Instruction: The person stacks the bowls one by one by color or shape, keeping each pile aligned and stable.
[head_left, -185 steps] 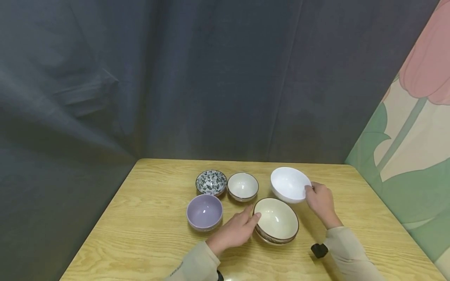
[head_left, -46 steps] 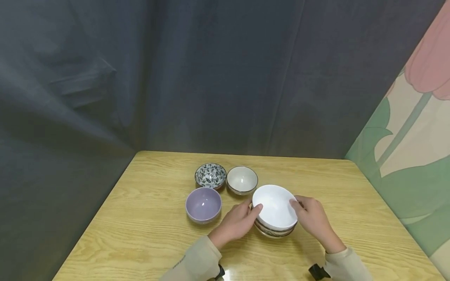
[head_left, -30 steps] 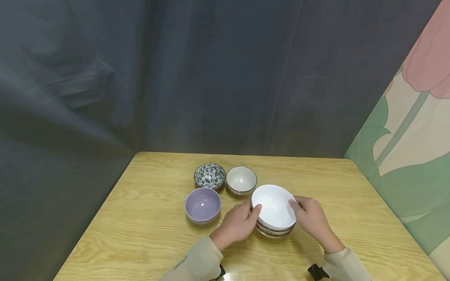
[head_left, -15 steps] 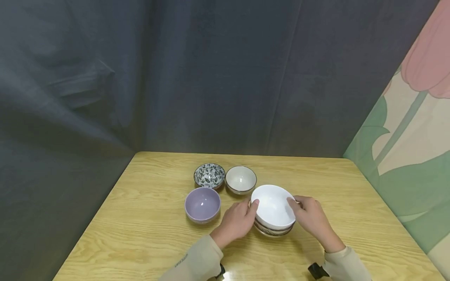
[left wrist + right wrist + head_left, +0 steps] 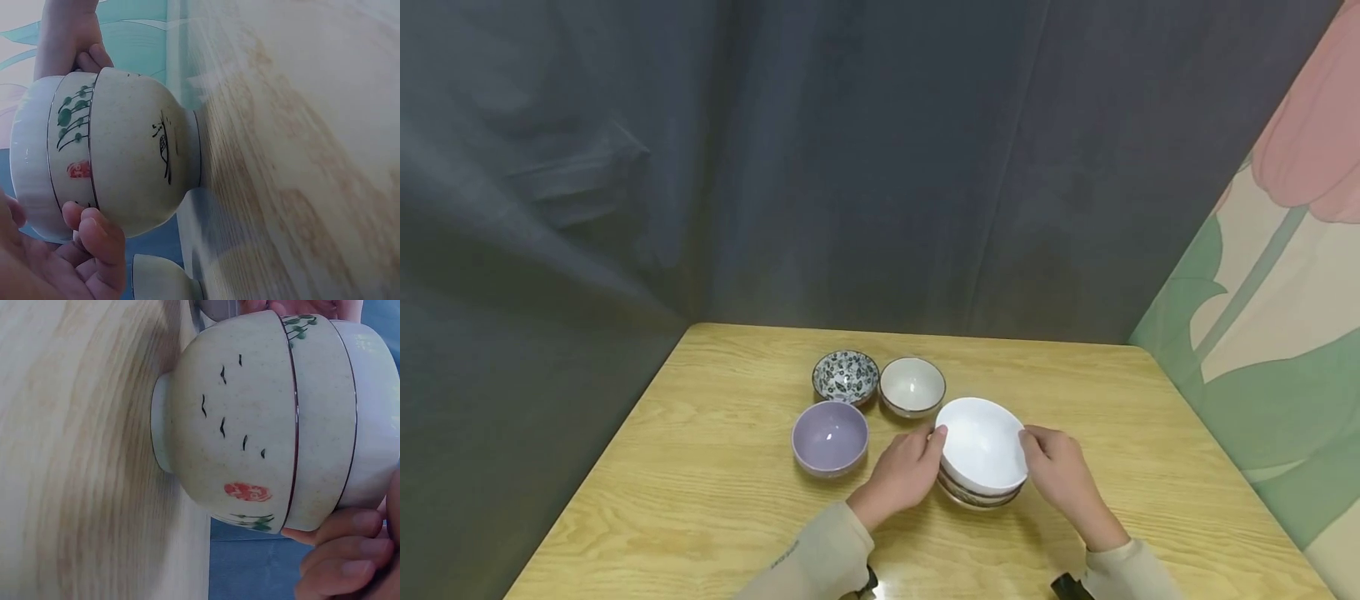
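Note:
A plain white bowl sits nested on top of cream painted bowls in one stack. Dark rim lines, green plants and red stamps mark the painted bowls. My left hand grips the stack's left side, thumb at the white rim. In the left wrist view, its curled fingers lie against the upper painted bowl. My right hand grips the opposite side, thumb on the white rim and fingers curled by the upper bowls. The lowest bowl's foot meets the table.
Left of the stack stands a purple bowl on the wooden table. Behind it are a black-and-white patterned bowl and a small off-white bowl. A dark curtain hangs beyond the table's back edge.
The white bowl has gone from the back right into the cream bowl, carried by my right hand. My left thumb has shifted from the cream rim to the white one. Lately, almost nothing moves.

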{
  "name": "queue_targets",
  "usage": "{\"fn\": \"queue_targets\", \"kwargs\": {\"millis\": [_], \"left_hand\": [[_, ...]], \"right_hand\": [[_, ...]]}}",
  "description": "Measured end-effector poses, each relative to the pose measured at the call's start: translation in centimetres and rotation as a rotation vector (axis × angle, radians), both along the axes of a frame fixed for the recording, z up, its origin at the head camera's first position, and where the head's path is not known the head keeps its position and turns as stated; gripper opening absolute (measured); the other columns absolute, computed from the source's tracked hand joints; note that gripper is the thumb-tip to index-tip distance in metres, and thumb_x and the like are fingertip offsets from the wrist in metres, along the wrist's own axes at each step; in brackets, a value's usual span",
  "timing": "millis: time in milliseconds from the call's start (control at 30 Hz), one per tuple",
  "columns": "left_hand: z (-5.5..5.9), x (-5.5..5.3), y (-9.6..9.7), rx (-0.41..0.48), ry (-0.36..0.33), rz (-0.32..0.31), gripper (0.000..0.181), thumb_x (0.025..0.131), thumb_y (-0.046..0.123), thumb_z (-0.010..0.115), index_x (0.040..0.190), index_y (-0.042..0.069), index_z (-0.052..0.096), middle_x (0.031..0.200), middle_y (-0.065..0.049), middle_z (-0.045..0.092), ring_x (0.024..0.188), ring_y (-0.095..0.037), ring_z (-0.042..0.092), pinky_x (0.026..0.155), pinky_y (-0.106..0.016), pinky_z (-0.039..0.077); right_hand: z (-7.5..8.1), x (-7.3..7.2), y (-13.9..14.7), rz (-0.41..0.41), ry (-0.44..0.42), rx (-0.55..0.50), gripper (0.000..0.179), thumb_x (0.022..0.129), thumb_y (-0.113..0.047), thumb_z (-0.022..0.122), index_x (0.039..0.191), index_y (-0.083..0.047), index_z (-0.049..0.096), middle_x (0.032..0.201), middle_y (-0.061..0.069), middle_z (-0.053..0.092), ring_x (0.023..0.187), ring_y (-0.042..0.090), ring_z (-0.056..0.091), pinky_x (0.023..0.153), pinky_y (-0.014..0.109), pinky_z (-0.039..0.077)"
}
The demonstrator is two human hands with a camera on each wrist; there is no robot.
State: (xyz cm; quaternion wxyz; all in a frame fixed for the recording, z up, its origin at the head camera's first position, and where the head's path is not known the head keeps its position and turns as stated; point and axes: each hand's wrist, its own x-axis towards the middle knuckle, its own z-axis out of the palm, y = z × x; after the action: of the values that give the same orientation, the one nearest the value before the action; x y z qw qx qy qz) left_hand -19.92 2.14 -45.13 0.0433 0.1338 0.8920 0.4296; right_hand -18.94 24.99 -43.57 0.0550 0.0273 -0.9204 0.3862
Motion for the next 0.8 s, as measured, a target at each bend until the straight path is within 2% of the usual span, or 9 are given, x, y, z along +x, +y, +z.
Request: {"fn": "queue_targets", "kwargs": {"millis": [133, 233, 300, 367, 433, 533, 600, 700, 800], "left_hand": [[-0.2, -0.1, -0.4, 0.022, 0.004, -0.015, 0.066, 0.108, 0.049, 0.022, 0.138, 0.001, 0.056, 0.129, -0.015, 0.065, 0.125, -0.034, 0.057, 0.106, -0.05, 0.043], [-0.4, -0.3, -1.1, 0.087, -0.012, -0.063, 0.057, 0.109, 0.039, 0.024, 0.134, 0.002, 0.059, 0.102, -0.014, 0.071, 0.098, -0.029, 0.067, 0.088, -0.041, 0.053], [-0.5, -0.4, -1.7, 0.145, -0.044, -0.115, 0.048, 0.106, 0.03, 0.033, 0.139, 0.002, 0.055, 0.084, -0.009, 0.066, 0.076, -0.021, 0.064, 0.072, -0.034, 0.052], [-0.8, -0.4, -2.3, 0.184, -0.075, -0.19, 0.051, 0.099, 0.024, 0.046, 0.145, 0.001, 0.047, 0.076, -0.005, 0.06, 0.063, -0.014, 0.055, 0.06, -0.027, 0.046], [-1.1, -0.4, -2.7, 0.192, -0.09, -0.259, 0.069, 0.092, 0.023, 0.06, 0.153, 0.003, 0.035, 0.078, 0.001, 0.058, 0.064, -0.007, 0.053, 0.059, -0.023, 0.046], [-1.5, -0.5, -3.0, 0.18, -0.059, -0.346, 0.083, 0.086, 0.027, 0.076, 0.154, 0.007, 0.033, 0.08, 0.004, 0.056, 0.069, -0.003, 0.052, 0.063, -0.02, 0.048], [-1.5, -0.6, -3.1, 0.175, -0.032, -0.368, 0.083, 0.084, 0.031, 0.08, 0.151, 0.009, 0.036, 0.079, 0.004, 0.056, 0.069, -0.003, 0.053, 0.063, -0.02, 0.048], [-1.5, -0.8, -3.1, 0.172, -0.008, -0.378, 0.08, 0.085, 0.033, 0.08, 0.149, 0.011, 0.038, 0.079, 0.003, 0.056, 0.069, -0.002, 0.052, 0.065, -0.02, 0.049], [-1.4, -1.0, -3.0, 0.17, -0.004, -0.384, 0.082, 0.086, 0.034, 0.08, 0.151, 0.013, 0.036, 0.079, 0.003, 0.056, 0.07, -0.002, 0.051, 0.066, -0.02, 0.048]], "right_hand": [[-0.2, 0.0, -0.2, -0.014, 0.032, 0.014, 0.04, 0.106, -0.019, 0.04, 0.078, -0.003, 0.063, 0.056, -0.003, 0.039, 0.051, 0.012, 0.037, 0.048, 0.025, 0.034], [-0.2, 0.0, -0.3, -0.025, 0.032, 0.022, 0.041, 0.107, -0.023, 0.04, 0.095, -0.001, 0.072, 0.06, 0.0, 0.044, 0.055, 0.014, 0.039, 0.051, 0.027, 0.035], [-0.3, 0.0, -0.3, -0.027, 0.008, 0.028, 0.044, 0.108, -0.026, 0.039, 0.097, 0.002, 0.071, 0.061, 0.001, 0.044, 0.056, 0.015, 0.039, 0.051, 0.027, 0.035], [-0.4, 0.1, -0.4, -0.032, -0.015, 0.031, 0.044, 0.108, -0.027, 0.039, 0.098, 0.001, 0.072, 0.061, 0.001, 0.044, 0.055, 0.015, 0.039, 0.051, 0.028, 0.035], [-0.6, 0.3, -0.5, -0.031, -0.044, 0.035, 0.046, 0.108, -0.027, 0.038, 0.084, -0.001, 0.067, 0.058, 0.0, 0.042, 0.053, 0.014, 0.038, 0.049, 0.027, 0.034], [-1.0, 0.5, -0.5, -0.03, -0.047, 0.035, 0.045, 0.108, -0.024, 0.038, 0.074, -0.006, 0.062, 0.055, -0.002, 0.039, 0.05, 0.013, 0.037, 0.047, 0.027, 0.034], [-1.0, 0.5, -0.5, -0.02, -0.036, 0.038, 0.046, 0.108, -0.023, 0.037, 0.07, -0.007, 0.057, 0.054, -0.002, 0.038, 0.049, 0.012, 0.036, 0.046, 0.026, 0.033], [-1.0, 0.4, -0.4, -0.012, -0.013, 0.046, 0.046, 0.108, -0.022, 0.036, 0.072, -0.006, 0.059, 0.054, -0.002, 0.039, 0.048, 0.012, 0.035, 0.045, 0.026, 0.033], [-0.8, 0.3, -0.3, -0.019, 0.002, 0.055, 0.045, 0.108, -0.021, 0.036, 0.084, -0.001, 0.068, 0.055, -0.001, 0.039, 0.048, 0.013, 0.036, 0.045, 0.026, 0.033]]}}
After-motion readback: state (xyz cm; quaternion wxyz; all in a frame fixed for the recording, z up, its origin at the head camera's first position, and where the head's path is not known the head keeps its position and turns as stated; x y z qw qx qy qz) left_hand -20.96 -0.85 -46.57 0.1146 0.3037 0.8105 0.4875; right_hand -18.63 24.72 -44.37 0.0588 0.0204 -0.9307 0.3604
